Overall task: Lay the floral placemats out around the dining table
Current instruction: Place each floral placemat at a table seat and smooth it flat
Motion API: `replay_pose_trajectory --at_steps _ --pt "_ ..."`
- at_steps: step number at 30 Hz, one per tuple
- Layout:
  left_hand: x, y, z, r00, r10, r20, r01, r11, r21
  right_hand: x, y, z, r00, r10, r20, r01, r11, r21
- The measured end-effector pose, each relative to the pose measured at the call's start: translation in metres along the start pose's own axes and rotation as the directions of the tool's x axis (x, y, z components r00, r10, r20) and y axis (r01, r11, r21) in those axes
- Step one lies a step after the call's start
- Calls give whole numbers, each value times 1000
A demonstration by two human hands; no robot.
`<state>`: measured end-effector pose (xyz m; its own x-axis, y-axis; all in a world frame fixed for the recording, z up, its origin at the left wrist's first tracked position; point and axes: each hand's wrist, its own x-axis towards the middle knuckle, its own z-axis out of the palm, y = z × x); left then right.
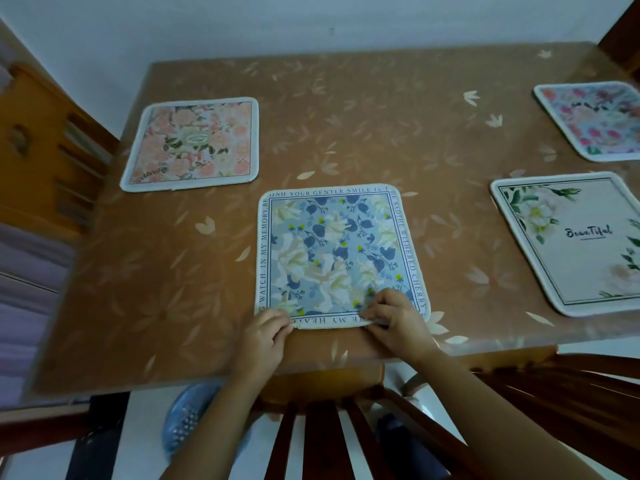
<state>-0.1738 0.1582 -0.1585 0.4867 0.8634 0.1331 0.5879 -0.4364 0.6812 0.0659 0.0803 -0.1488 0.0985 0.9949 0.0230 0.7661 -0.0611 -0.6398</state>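
i am logging the head view from left to right. a wooden chair [52, 150] is standing against the left side of the dining table [346, 109]. the table is wearing a brown leaf-print cover and its far edge is running along a pale wall.

the peach placemat [194, 143] is lying flat at the far left of the table, just in front of that chair. a round blue object [187, 417] is showing on the floor below the near edge. i cannot tell what it is.

the left hand [263, 337] is sitting at the near-left corner of the blue placemat [332, 251]. its fingers are curling over the mat's near rim and gripping it. the blue placemat is lying flat at the near edge of the table, mid-frame, with lettering running round its border. it is sitting apart from the peach one.

a dark slatted chair [329, 438] is standing under the near edge, between the two forearms.

the right hand [394, 320] is pinching the same near rim close to the near-right corner. its bent fingers are resting on the print and the thumb is sitting at the edge.

further right, the cream placemat [571, 244], with a script word across its middle, is lying flat at the near right. the pink placemat [595, 119] is lying beyond it at the far right. the frame edge is cutting off both.
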Motion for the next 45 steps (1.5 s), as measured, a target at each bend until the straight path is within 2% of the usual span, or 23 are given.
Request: replay_pose_trajectory --at_steps 8,17,23,32,40,45 --pt "-5 0 4 996 68 49 -72 994 80 -14 7 -12 999 41 -8 -41 998 -54" --pt "0 3 -2 987 55 148 -76 987 139 -18 2 -3 992 87 -88 -93 993 -65" --pt "-1 5 -3 985 49 167 -77 983 165 -16 1 -2 991 125 -38 -127 990 -64" --pt "-12 0 -5 988 15 156 -39 988 152 -20 -5 0 993 113 33 -111 993 -51" --pt "-14 -2 -4 993 -24 114 11 993 115 -26 -4 -3 990 135 39 -129 983 -132" --pt "-14 -3 -4 992 -40 119 24 991 134 -27 -9 1 986 169 6 -167 979 -119"
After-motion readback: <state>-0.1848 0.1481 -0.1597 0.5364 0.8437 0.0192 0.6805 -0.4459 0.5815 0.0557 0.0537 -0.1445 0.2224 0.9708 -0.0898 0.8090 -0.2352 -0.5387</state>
